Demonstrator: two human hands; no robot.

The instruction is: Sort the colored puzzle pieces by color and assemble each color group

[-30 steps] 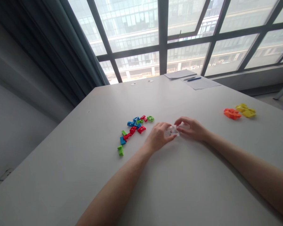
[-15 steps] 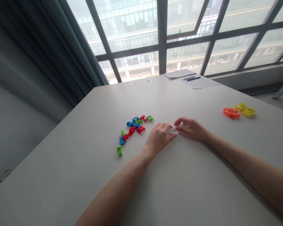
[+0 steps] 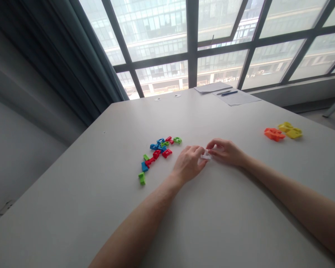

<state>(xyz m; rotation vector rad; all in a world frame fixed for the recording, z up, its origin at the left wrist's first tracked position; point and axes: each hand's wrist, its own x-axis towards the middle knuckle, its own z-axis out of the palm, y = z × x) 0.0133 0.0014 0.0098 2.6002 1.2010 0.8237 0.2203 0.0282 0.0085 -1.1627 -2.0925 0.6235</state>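
Between my two hands, low over the white table (image 3: pixel 106 193), is a small white block (image 3: pixel 205 156), partly hidden by fingers. My left hand (image 3: pixel 188 162) grips its left side, with the thumb at the near edge and the fingers at the far edge. My right hand (image 3: pixel 225 152) pinches at the block's right side; whether it holds a second white piece I cannot make out. Left of my left hand lies a loose group of red, blue and green plastic blocks, among them a red block (image 3: pixel 167 153), a blue block (image 3: pixel 144 166) and a green block (image 3: pixel 142 178).
Orange blocks (image 3: pixel 274 134) and yellow blocks (image 3: pixel 293 132) sit together on the right of the table. Paper sheets (image 3: pixel 240 98) with a blue pen (image 3: pixel 229 93) on them lie at the far edge, below the window. A dark curtain (image 3: pixel 80 67) hangs at the left.
The white block has tilted slightly between my fingers, and my left thumb has shifted a little. Both arms and the coloured blocks stay where they were.
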